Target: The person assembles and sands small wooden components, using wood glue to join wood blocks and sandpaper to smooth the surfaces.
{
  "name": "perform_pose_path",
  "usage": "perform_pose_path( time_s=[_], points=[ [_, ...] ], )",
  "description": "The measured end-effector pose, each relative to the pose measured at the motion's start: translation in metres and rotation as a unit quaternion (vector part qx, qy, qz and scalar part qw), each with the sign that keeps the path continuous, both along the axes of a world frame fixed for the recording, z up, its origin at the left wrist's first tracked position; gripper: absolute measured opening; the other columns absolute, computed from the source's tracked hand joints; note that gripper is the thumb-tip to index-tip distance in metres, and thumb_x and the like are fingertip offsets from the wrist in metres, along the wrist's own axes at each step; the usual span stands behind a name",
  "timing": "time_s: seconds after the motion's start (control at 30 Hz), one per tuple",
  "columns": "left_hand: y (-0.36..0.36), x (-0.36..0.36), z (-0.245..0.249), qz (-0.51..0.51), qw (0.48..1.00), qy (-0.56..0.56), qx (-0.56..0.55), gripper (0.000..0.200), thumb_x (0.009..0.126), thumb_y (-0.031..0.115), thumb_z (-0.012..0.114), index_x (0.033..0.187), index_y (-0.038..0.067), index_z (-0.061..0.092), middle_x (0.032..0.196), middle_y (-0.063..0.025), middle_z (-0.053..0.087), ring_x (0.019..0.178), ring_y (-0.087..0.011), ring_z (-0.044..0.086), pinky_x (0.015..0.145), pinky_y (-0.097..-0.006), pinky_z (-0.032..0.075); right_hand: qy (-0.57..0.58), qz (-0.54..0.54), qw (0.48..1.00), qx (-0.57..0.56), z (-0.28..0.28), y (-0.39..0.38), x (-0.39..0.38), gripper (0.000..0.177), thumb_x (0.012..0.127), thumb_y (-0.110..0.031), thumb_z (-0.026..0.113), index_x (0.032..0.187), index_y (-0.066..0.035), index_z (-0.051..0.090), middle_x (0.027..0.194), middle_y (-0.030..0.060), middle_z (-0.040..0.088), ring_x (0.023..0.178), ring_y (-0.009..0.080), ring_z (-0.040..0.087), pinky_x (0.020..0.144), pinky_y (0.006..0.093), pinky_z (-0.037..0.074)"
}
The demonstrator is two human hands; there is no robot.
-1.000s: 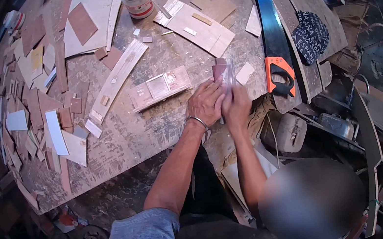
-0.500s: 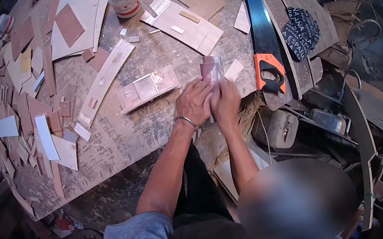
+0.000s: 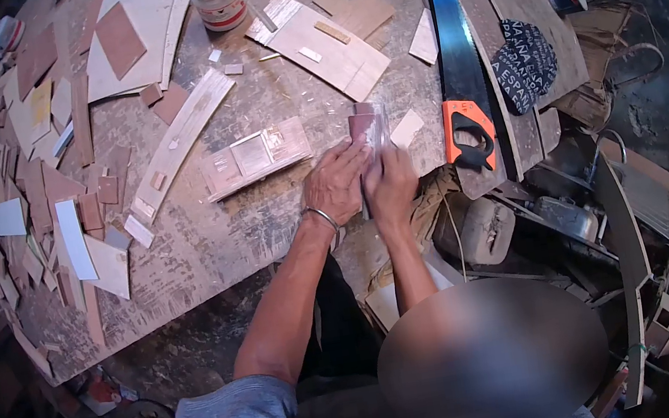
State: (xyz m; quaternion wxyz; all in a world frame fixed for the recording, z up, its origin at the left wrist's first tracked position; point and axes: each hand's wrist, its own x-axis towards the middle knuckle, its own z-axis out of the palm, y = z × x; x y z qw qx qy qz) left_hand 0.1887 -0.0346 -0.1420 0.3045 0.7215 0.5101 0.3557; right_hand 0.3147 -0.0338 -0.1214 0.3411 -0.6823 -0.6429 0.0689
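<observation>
Looks partway through at most: clamps a small reddish wood piece at the near edge of the bench with left hand and right hand, both grips closed on it, between patterned panel and handsaw, amid loose offcuts.

The saw handle is orange, the cloth black with white lettering, the sheet maroon.

1 head-worn view looks steeply down and forward, close above left hand, right hand and workbench.
</observation>
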Motion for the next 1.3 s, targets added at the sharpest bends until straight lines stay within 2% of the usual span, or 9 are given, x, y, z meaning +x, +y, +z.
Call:
perform_pose_path(
  time_s=[0.33,0.4,0.57,0.67,0.7,0.8,0.83,1.1,1.3],
  points=[
    [0.001,-0.002,0.005,-0.015,1.000,-0.002,-0.001,0.048,0.077,-0.006,0.054,0.122,0.001,0.071,0.136,-0.0125,0.066,0.125,-0.0353,0.061,0.106,-0.0403,0.051,0.007,-0.009,1.000,0.026,-0.005,-0.007,-0.004,0.005,0.083,0.004,0.060,0.088,0.001,0.061,0.083,0.0211,0.058,0.075,0.0417,0.059,0.067,0.0496,0.046],
    [0.000,-0.001,0.002,-0.015,1.000,0.015,0.000,0.048,0.077,-0.006,0.054,0.122,0.002,0.071,0.136,-0.0123,0.066,0.125,-0.0349,0.061,0.105,-0.0400,0.051,0.015,0.002,1.000,0.027,-0.003,0.031,0.000,0.003,0.083,0.004,0.061,0.085,0.002,0.061,0.079,0.0211,0.057,0.074,0.0414,0.058,0.066,0.0501,0.045],
    [0.003,-0.001,-0.004,-0.004,1.000,0.011,0.016,0.049,0.077,-0.004,0.054,0.122,0.003,0.071,0.136,-0.0096,0.066,0.123,-0.0331,0.062,0.104,-0.0395,0.052,0.016,-0.018,1.000,0.020,-0.010,-0.016,-0.001,0.006,0.083,0.001,0.065,0.089,0.002,0.066,0.085,0.0220,0.064,0.077,0.0424,0.063,0.068,0.0464,0.050],
    [-0.009,-0.002,-0.004,-0.004,1.000,0.020,0.005,0.050,0.076,-0.006,0.053,0.122,0.003,0.071,0.137,-0.0096,0.065,0.123,-0.0333,0.062,0.104,-0.0400,0.052,0.019,0.008,0.999,0.041,-0.009,0.056,0.008,0.013,0.081,0.006,0.061,0.092,0.002,0.067,0.083,0.0243,0.061,0.074,0.0453,0.060,0.069,0.0489,0.050],
    [-0.006,-0.003,-0.003,-0.005,1.000,0.024,0.007,0.050,0.076,-0.006,0.053,0.121,0.004,0.072,0.138,-0.0090,0.065,0.123,-0.0330,0.062,0.104,-0.0400,0.052,0.028,0.023,0.996,0.077,-0.017,0.060,0.019,0.014,0.086,0.005,0.063,0.099,0.003,0.069,0.081,0.0177,0.064,0.068,0.0335,0.063,0.066,0.0394,0.051],
    [-0.001,-0.001,-0.007,-0.005,1.000,0.017,0.023,0.051,0.074,-0.006,0.054,0.121,0.005,0.072,0.137,-0.0072,0.066,0.124,-0.0311,0.061,0.104,-0.0391,0.052,0.430,-0.108,0.896,-0.045,0.027,0.021,0.023,0.016,0.093,0.000,0.066,0.108,0.003,0.069,0.086,0.0074,0.066,0.070,0.0155,0.063,0.063,0.0274,0.049],
    [-0.002,0.000,-0.008,-0.002,1.000,0.016,0.023,0.051,0.073,-0.005,0.054,0.120,0.006,0.073,0.137,-0.0062,0.066,0.125,-0.0302,0.061,0.104,-0.0386,0.053,0.469,-0.089,0.877,-0.060,0.045,0.008,0.023,0.024,0.097,-0.005,0.067,0.118,0.005,0.065,0.090,0.0010,0.063,0.075,0.0054,0.059,0.063,0.0201,0.047],
    [-0.001,0.000,-0.002,-0.002,1.000,0.012,0.021,0.050,0.074,-0.006,0.056,0.119,0.007,0.073,0.137,-0.0055,0.066,0.124,-0.0296,0.062,0.103,-0.0379,0.053,0.638,-0.040,0.768,-0.038,0.070,-0.017,0.023,0.034,0.095,0.001,0.066,0.127,-0.003,0.054,0.097,0.0082,0.062,0.072,0.0121,0.060,0.061,0.0227,0.049],
    [0.000,0.001,-0.001,-0.002,0.999,0.012,0.033,0.049,0.075,-0.005,0.056,0.119,0.007,0.074,0.136,-0.0058,0.067,0.124,-0.0291,0.062,0.103,-0.0380,0.053,0.627,-0.061,0.771,-0.092,0.054,-0.020,0.032,0.030,0.095,0.001,0.065,0.124,0.005,0.064,0.092,0.0086,0.066,0.073,0.0121,0.060,0.062,0.0233,0.049]
  ],
)
